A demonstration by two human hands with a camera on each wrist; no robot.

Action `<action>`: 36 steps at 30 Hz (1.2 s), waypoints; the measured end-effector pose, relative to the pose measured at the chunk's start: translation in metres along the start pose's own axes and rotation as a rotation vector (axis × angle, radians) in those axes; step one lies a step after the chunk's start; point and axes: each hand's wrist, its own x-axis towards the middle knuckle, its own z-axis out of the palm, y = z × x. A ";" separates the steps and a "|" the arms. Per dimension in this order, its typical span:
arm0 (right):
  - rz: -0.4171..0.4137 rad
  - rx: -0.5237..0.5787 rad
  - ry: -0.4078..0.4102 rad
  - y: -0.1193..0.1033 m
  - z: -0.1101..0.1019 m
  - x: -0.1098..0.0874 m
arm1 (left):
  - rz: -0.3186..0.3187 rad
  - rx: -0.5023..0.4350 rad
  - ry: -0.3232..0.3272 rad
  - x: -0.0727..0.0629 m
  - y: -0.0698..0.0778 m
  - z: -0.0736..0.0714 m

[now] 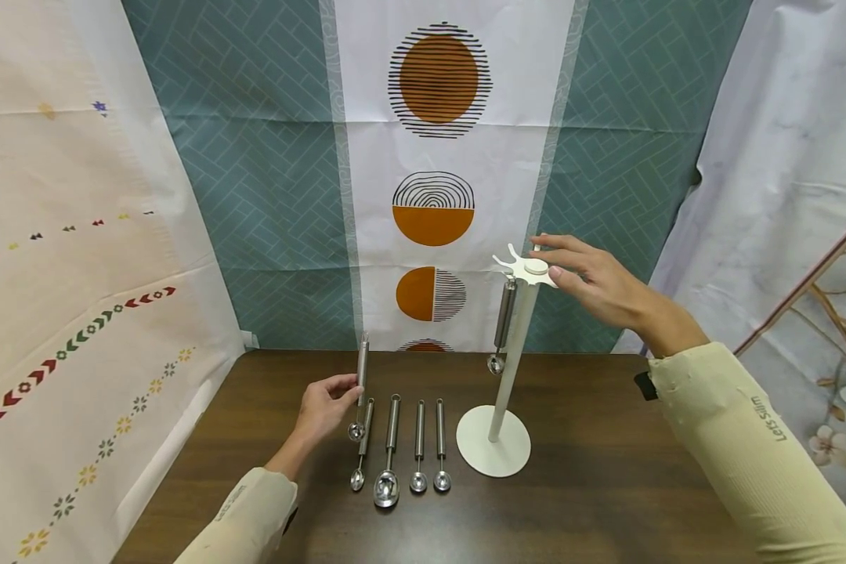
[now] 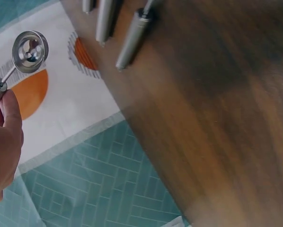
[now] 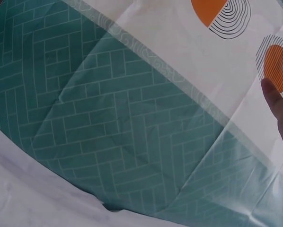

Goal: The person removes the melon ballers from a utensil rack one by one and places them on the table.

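Observation:
My left hand point(image 1: 319, 409) pinches the long handle of a small metal scoop point(image 1: 363, 368), held upright with its bowl down. In the left wrist view, the round shiny bowl of that scoop point(image 2: 30, 52) shows past the fingertips. A white stand point(image 1: 511, 360) with a round base and curved hooks at the top rises to the right. From one of its hooks hangs another metal scoop point(image 1: 505, 313). My right hand point(image 1: 592, 282) is at the top of the stand, fingers extended over the hooks and thumb near the rim.
On the dark wooden table point(image 1: 592, 470) lie several metal utensils side by side, among them a large spoon point(image 1: 386, 487) and a smaller one point(image 1: 442, 479). They lie left of the stand's base. A patterned cloth point(image 1: 275, 196) hangs behind the table.

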 end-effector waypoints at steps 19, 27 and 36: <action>-0.017 0.003 0.030 0.001 0.004 0.000 | -0.123 0.008 0.001 -0.010 -0.043 0.000; -0.016 0.025 0.038 0.001 0.005 0.000 | -0.163 0.061 -0.014 -0.011 -0.064 -0.001; -0.010 0.037 0.051 0.002 0.006 0.001 | -0.178 0.122 -0.017 -0.008 -0.082 0.002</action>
